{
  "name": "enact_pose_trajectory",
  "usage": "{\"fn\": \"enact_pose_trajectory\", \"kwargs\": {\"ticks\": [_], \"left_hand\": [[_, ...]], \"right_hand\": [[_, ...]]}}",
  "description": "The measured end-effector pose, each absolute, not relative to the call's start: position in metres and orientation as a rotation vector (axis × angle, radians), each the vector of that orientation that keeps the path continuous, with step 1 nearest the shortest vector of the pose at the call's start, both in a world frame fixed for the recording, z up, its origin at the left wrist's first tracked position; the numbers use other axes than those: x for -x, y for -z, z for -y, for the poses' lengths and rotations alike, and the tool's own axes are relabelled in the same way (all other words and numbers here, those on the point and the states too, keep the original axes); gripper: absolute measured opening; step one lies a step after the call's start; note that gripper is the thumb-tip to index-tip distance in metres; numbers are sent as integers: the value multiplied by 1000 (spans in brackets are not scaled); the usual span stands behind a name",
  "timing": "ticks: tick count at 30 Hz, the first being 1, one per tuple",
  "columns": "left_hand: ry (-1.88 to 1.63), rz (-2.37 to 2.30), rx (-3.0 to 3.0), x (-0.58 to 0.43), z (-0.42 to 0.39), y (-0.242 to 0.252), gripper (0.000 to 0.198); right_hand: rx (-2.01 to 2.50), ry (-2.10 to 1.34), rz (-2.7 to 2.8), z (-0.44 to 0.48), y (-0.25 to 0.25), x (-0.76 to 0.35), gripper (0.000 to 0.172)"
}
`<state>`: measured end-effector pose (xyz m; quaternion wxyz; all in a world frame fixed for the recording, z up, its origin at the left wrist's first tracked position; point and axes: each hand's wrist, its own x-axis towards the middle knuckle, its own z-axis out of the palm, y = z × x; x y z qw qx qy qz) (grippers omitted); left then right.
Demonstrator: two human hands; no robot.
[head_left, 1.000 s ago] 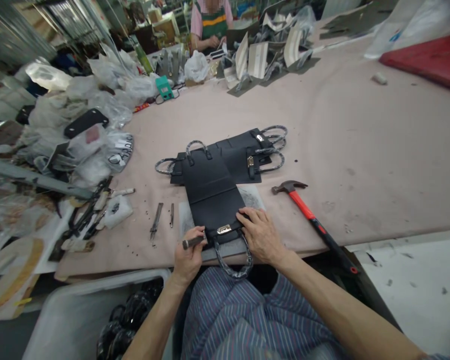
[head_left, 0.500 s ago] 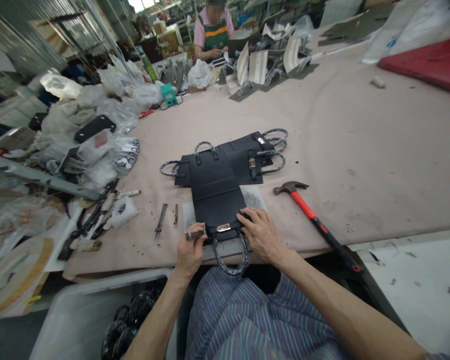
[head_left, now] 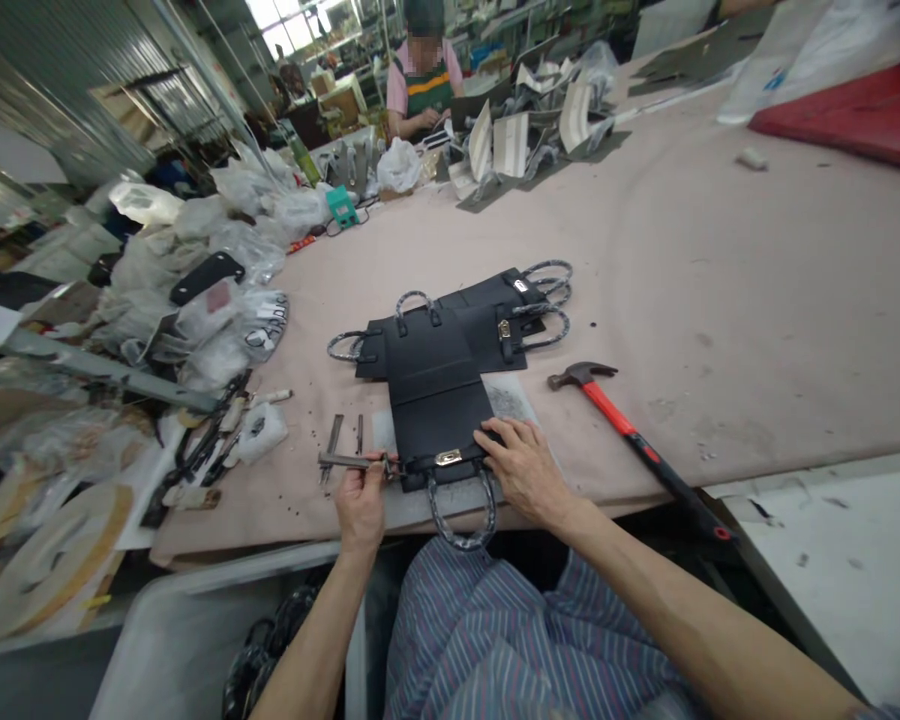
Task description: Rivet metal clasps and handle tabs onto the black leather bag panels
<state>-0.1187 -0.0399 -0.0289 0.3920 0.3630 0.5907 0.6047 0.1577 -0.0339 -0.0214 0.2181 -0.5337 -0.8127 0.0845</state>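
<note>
A black bag panel (head_left: 442,400) lies over other black panels, with a gold-coloured clasp (head_left: 448,457) on its strap and a plastic-wrapped handle (head_left: 461,545) toward me. My left hand (head_left: 361,508) is closed on a slim metal hand tool (head_left: 345,461), held nearly level left of the panel, its prong-like end toward the strap's left end. Whether the tip touches the panel I cannot tell. My right hand (head_left: 525,470) rests on the panel's right edge beside the clasp, fingers stretched over the strap and gripping nothing. Under the panel shows a grey slab (head_left: 508,395).
A claw hammer (head_left: 622,420) lies to the right, its handle past the table edge. A forked metal tool (head_left: 334,437) and a thin rod (head_left: 360,433) lie left. Plastic bags (head_left: 165,240) crowd the left side. Across the table sits a person (head_left: 424,85).
My left hand has moved left, away from the clasp's side, and turned the metal tool so that its length now shows. My right hand stays on the panel. The view has shifted slightly.
</note>
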Motion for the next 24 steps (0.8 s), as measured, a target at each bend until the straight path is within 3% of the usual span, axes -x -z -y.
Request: {"fn": "enact_pose_trajectory", "kwargs": {"ticks": [4,18,24], "left_hand": [[-1596,-1505,-1010,122,51,26,33],[-1278,-1308,-1456,15,24,-5,13],[-1254,-1345,-1428,10,19,0,14]], "right_hand": [[1447,-323,2211,37,19,-164,46],[1322,-550,2036,38,18,-191,45],[1338,-571,2010,40,14,-191,46]]}}
